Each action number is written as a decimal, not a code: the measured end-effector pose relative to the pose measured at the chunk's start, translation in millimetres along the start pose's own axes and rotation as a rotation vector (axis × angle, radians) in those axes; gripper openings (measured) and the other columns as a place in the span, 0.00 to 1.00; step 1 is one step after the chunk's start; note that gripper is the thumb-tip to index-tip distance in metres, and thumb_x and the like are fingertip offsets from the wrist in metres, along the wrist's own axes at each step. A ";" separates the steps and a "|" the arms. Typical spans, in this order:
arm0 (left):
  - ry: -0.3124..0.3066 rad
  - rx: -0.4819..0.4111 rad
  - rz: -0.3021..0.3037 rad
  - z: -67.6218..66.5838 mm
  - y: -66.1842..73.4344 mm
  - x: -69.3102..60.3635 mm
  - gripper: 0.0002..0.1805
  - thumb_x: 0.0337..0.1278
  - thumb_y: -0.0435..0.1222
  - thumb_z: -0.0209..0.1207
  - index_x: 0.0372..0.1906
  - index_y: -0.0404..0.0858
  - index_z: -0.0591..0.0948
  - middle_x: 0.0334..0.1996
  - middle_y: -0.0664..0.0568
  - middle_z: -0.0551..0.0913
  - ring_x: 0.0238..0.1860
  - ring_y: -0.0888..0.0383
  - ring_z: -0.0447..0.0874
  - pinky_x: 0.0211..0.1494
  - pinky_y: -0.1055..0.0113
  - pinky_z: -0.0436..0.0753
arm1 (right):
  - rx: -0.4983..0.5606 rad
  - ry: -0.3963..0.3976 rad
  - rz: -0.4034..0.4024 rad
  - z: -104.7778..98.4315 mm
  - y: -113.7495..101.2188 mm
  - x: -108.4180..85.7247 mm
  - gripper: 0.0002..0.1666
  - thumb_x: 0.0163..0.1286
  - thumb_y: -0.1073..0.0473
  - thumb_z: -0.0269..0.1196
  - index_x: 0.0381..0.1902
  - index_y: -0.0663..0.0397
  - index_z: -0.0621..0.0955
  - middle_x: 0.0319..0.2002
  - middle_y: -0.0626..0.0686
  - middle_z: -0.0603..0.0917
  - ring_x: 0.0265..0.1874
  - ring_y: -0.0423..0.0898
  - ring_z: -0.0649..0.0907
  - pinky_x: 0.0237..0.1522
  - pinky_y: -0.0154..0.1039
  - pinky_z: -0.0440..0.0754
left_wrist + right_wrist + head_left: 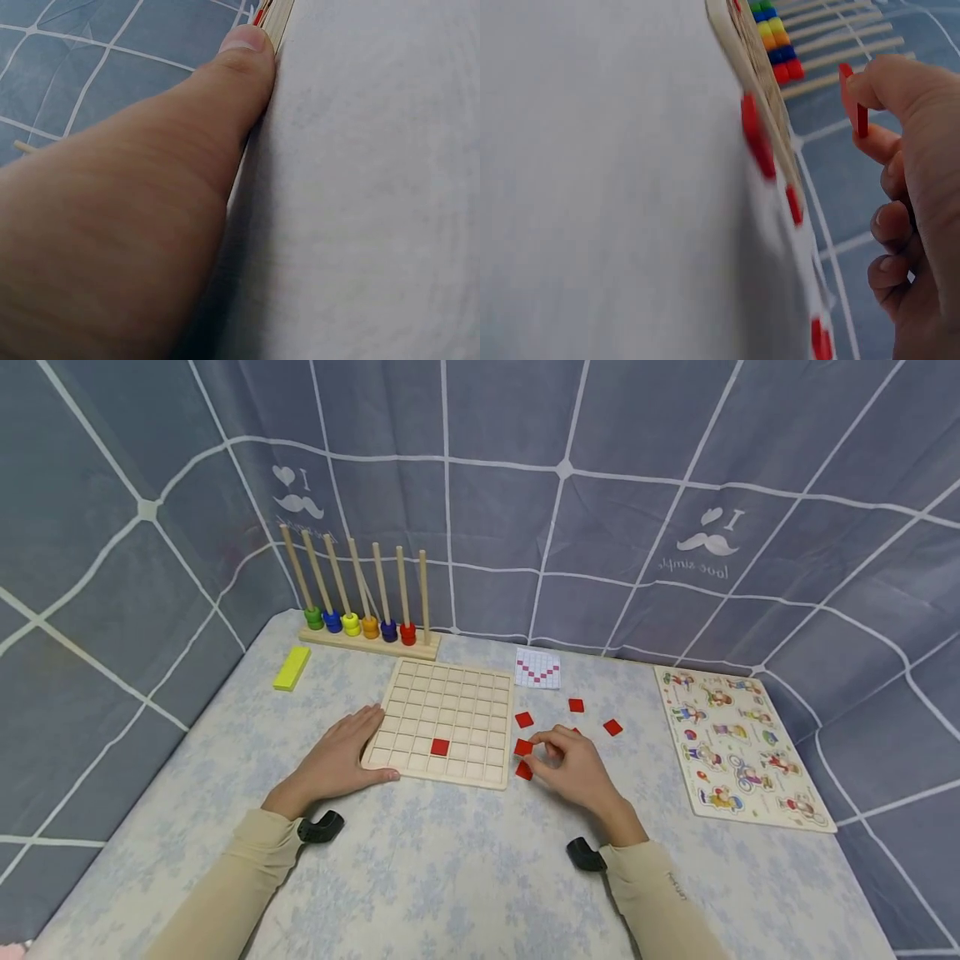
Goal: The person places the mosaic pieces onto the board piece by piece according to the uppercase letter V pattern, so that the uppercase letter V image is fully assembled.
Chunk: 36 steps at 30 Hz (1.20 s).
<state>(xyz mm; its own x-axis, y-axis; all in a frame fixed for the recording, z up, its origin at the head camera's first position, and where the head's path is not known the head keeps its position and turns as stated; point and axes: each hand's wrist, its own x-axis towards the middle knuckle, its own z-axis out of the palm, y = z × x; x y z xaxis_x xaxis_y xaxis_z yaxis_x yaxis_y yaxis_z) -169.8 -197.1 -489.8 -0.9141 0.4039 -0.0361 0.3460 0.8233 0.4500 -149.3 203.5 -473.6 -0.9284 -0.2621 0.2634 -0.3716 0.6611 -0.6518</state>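
A wooden grid board [457, 774] lies on the table with one red tile [440, 747] in a lower cell. My left hand [341, 760] rests against the board's left edge, its thumb [244, 49] at the near left corner and its fingers fairly straight. Right of the board, my right hand [577, 772] pinches a red square tile [851, 101] between thumb and index finger, the other fingers loosely bent. Another red tile [524, 770] is close by the thumb. More red tiles lie around that hand, one [576, 732] partly hidden behind it.
A pattern card [537, 668] is beyond the board's far right corner. At the back left stands a rack [367, 644] of upright pegs with coloured rings, and a yellow block [292, 668] lies near it. A wooden picture puzzle [738, 747] lies at the right.
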 end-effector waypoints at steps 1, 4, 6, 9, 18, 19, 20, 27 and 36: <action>-0.002 0.001 0.002 0.2 0.3 0.3 0.65 0.51 0.67 0.66 0.82 0.34 0.51 0.83 0.40 0.50 0.83 0.40 0.47 0.83 0.39 0.50 | -0.010 -0.010 -0.001 3.1 -3.0 3.2 0.08 0.63 0.56 0.72 0.41 0.47 0.88 0.24 0.44 0.73 0.26 0.38 0.70 0.30 0.32 0.71; -0.006 0.000 0.001 0.7 1.2 1.0 0.65 0.51 0.68 0.66 0.82 0.34 0.50 0.83 0.40 0.49 0.83 0.41 0.46 0.83 0.40 0.50 | -0.042 -0.037 -0.007 10.8 -14.6 13.9 0.09 0.64 0.54 0.71 0.42 0.46 0.88 0.25 0.44 0.73 0.26 0.38 0.70 0.29 0.32 0.70; -0.004 0.003 -0.002 0.5 1.9 0.9 0.65 0.51 0.68 0.65 0.82 0.34 0.50 0.83 0.40 0.50 0.83 0.40 0.47 0.82 0.39 0.51 | -0.063 -0.050 -0.021 16.4 -22.5 22.1 0.10 0.64 0.52 0.70 0.43 0.46 0.88 0.26 0.45 0.73 0.26 0.38 0.70 0.29 0.32 0.69; -0.004 0.006 -0.017 -0.5 2.5 0.1 0.66 0.51 0.68 0.66 0.82 0.34 0.50 0.83 0.40 0.50 0.83 0.40 0.47 0.82 0.39 0.51 | -0.079 -0.063 -0.047 26.8 -33.3 34.8 0.12 0.65 0.51 0.70 0.45 0.47 0.88 0.26 0.46 0.74 0.25 0.39 0.70 0.30 0.32 0.69; 0.002 0.001 -0.028 -2.1 5.2 -2.0 0.65 0.52 0.67 0.65 0.82 0.33 0.51 0.83 0.39 0.50 0.83 0.39 0.47 0.82 0.39 0.51 | -0.065 -0.108 -0.068 65.8 -55.8 61.7 0.15 0.68 0.49 0.68 0.47 0.48 0.88 0.26 0.42 0.74 0.25 0.37 0.72 0.30 0.31 0.72; -0.002 0.006 -0.030 -1.4 4.9 -2.3 0.65 0.52 0.68 0.65 0.82 0.33 0.50 0.83 0.39 0.50 0.83 0.39 0.46 0.82 0.39 0.51 | -0.072 -0.118 -0.061 69.7 -57.3 63.1 0.15 0.68 0.48 0.67 0.48 0.47 0.88 0.26 0.42 0.75 0.25 0.37 0.73 0.31 0.30 0.72; -0.008 0.009 -0.035 -0.4 4.2 -2.4 0.65 0.52 0.68 0.65 0.82 0.33 0.50 0.83 0.39 0.49 0.83 0.40 0.46 0.82 0.39 0.50 | -0.078 -0.125 -0.057 73.1 -58.7 64.4 0.15 0.68 0.48 0.67 0.48 0.47 0.88 0.26 0.42 0.75 0.25 0.37 0.73 0.31 0.30 0.73; -0.001 0.014 -0.027 2.8 1.2 -1.3 0.66 0.52 0.69 0.64 0.82 0.34 0.49 0.83 0.40 0.49 0.83 0.40 0.46 0.83 0.39 0.50 | -0.118 -0.159 -0.031 89.6 -66.4 74.7 0.16 0.70 0.49 0.67 0.50 0.49 0.88 0.27 0.43 0.77 0.26 0.37 0.74 0.32 0.31 0.73; -0.005 0.001 -0.027 1.1 2.0 0.1 0.66 0.51 0.69 0.64 0.82 0.34 0.50 0.83 0.40 0.49 0.83 0.40 0.45 0.82 0.39 0.49 | -0.180 -0.224 0.004 101.1 -75.7 84.4 0.16 0.72 0.47 0.64 0.51 0.48 0.87 0.28 0.42 0.75 0.26 0.37 0.73 0.34 0.31 0.73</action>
<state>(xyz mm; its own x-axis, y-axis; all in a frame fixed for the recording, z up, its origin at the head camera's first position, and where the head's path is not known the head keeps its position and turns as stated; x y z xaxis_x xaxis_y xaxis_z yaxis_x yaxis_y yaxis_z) -169.0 -194.9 -490.0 -0.9221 0.3833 -0.0533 0.3210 0.8345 0.4478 -199.8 60.2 -473.9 -0.9148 -0.3951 0.0840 -0.3800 0.7712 -0.5107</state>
